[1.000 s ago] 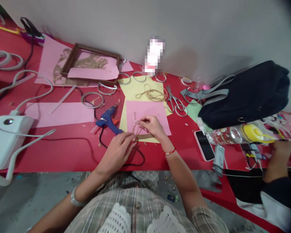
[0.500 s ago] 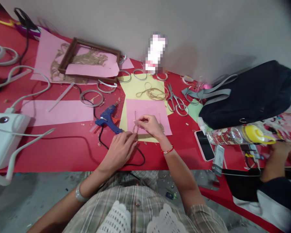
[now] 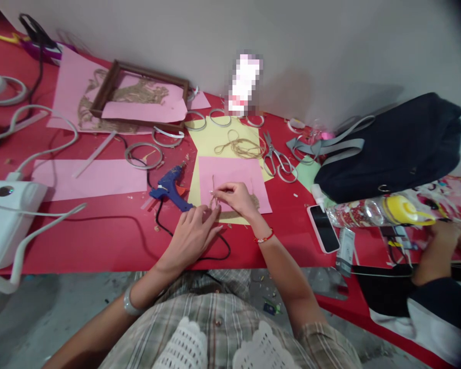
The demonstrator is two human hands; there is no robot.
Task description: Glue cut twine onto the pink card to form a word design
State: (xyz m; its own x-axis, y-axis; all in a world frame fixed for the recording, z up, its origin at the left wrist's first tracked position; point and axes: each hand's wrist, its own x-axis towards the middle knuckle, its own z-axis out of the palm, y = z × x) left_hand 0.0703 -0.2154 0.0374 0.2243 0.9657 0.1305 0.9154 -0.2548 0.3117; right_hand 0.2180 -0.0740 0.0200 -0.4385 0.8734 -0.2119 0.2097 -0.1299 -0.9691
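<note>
- A white box (image 3: 7,218) sits at the left edge of the red table (image 3: 96,238), with a white cable (image 3: 42,138) looping from it; white hoops (image 3: 3,89) lie at the upper left.
- A pink strip (image 3: 88,179) lies mid-left. Above it, a wooden frame (image 3: 138,89) rests on a pink sheet (image 3: 67,97) strewn with glued fibre.
- A grey ring (image 3: 144,144) lies right of the strip, and a blue glue gun (image 3: 171,189) lies beside the pink square, its black cord (image 3: 215,259) trailing toward the table edge.
- The left hand (image 3: 190,238) is curled, its fingertips just beside the twine (image 3: 214,197); whether it grips, I cannot tell.
- The right hand (image 3: 234,200) pinches that upright twine between thumb and forefinger, above a pink square (image 3: 230,171) laid on yellow paper (image 3: 215,136).
- A twine coil (image 3: 240,148) lies on the yellow paper, and steel scissors (image 3: 276,159) lie just right of it.
- A pixelated object (image 3: 245,84) stands against the wall, unreadable.
- At the right are a navy bag (image 3: 388,154), a phone (image 3: 323,229), a yellow-capped bottle (image 3: 369,212) and a small packet (image 3: 346,251); any print on them is too small to read.
- A co-worker's hand (image 3: 436,251) works at the far right.
</note>
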